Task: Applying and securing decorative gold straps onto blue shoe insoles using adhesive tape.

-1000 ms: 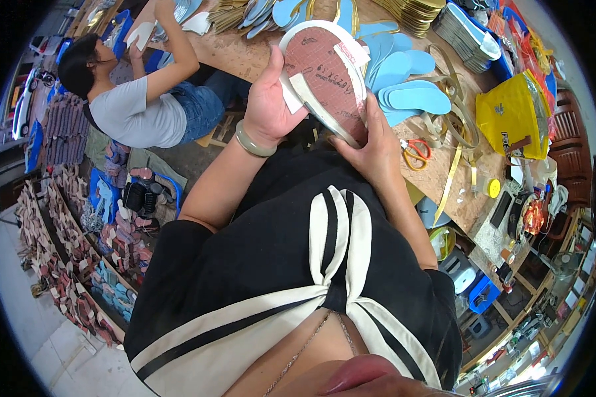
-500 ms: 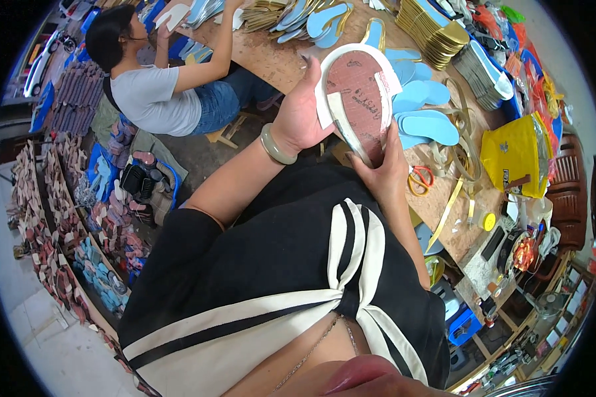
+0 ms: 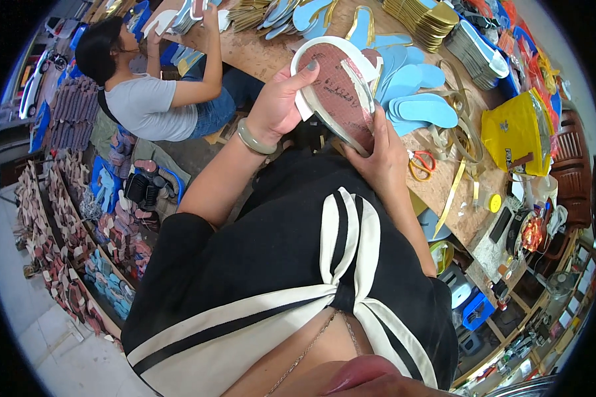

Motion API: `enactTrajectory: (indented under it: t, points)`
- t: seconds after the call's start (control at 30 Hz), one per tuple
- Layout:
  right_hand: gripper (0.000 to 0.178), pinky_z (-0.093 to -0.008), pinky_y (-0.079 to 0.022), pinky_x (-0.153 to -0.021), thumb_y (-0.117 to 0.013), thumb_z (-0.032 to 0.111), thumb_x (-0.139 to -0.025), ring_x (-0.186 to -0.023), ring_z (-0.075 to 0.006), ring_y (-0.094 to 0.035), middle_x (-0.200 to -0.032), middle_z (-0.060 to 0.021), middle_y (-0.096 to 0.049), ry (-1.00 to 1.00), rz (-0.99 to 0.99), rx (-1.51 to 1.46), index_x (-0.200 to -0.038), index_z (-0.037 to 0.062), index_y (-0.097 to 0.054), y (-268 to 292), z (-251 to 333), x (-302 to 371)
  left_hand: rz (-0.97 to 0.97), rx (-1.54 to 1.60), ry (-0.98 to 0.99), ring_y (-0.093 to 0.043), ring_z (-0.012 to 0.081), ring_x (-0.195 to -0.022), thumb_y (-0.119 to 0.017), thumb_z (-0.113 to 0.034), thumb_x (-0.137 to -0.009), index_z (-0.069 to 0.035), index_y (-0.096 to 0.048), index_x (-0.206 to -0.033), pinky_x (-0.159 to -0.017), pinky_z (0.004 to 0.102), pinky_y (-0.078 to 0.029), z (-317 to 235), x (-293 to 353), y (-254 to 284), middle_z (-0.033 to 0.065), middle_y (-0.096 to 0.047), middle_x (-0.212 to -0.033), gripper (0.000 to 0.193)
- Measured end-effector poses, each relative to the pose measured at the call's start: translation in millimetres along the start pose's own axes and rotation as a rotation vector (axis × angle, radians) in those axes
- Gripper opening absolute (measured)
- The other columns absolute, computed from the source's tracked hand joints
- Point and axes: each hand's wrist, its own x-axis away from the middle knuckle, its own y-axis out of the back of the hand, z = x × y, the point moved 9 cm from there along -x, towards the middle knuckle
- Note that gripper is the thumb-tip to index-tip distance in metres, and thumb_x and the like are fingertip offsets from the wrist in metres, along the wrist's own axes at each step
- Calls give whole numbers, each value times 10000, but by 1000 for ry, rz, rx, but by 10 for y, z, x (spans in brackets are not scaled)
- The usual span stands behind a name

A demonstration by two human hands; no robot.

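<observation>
Held out in front of me is a reddish-brown shoe insole with a white rim, handwriting on its face and a pale strip along part of its edge. My left hand is closed on the rounded end, thumb pressed over the white rim. Around the lower, narrower end my right hand is closed, its fingers partly behind the insole. Just beyond it, light blue insoles lie fanned on the wooden table. Orange-handled scissors rest right of my right hand.
A co-worker sits at the far left, holding pale pieces. Stacked gold-edged insoles stand at the back. Gold strips, a yellow bag and a small yellow-lidded jar are at the right. Heaped shoe parts fill the left.
The insole has tilted and moved slightly left and down, with both hands on it. My left thumb has come over its face. The co-worker's hands have moved closer together.
</observation>
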Motion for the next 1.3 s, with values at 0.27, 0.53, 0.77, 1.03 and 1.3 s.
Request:
enactTrajectory:
  t: [0.27, 0.53, 0.77, 1.03, 1.3]
  points:
    - [900, -386, -487, -665, -787, 210, -612, -803, -301, -591, -947, -145, -557, -29, -6, -66, -1356, 1, -325, -44, -101, -56, -137, -593, -35, -590, 98, -886, -623, -332, -878, -13, -563, -1127, -769, 263, -488, -143, -39, 150, 17, -627, -937, 409]
    - [988, -252, -368, -471, -731, 472, -682, -573, -134, -440, -828, -71, -490, -365, 430, -2079, -1400, -7, -251, -263, 37, -161, -114, -528, 36, -585, 161, -964, -352, -575, -922, -23, -446, -1276, -823, 279, -477, -62, -217, 135, 96, -592, -1089, 662]
    - [1024, -249, -321, -405, -629, 604, -721, -539, -134, -418, -868, -113, -495, -347, 432, -2572, -1405, -23, -196, -258, 143, -260, 75, -571, -85, -602, 159, -949, -454, -439, -941, -18, -474, -1246, -792, 267, -490, -166, -471, -494, 87, -599, -1083, 521]
    - [999, -255, -320, -405, -612, 592, -733, -514, -136, -408, -849, -115, -485, -329, 429, -2567, -1396, -34, -206, -275, 59, -299, -10, -567, -62, -622, 104, -739, -522, -368, -930, -25, -634, -954, -694, 234, -493, -75, -629, -434, 50, -656, -827, 362]
    - [987, -256, -314, -411, -618, 579, -738, -511, -138, -406, -837, -115, -479, -259, 445, -2664, -1394, -34, -209, -227, -4, -343, 21, -466, 10, -636, 132, -830, -497, -359, -943, -18, -596, -1047, -751, 277, -520, 96, -721, -453, 60, -648, -926, 370]
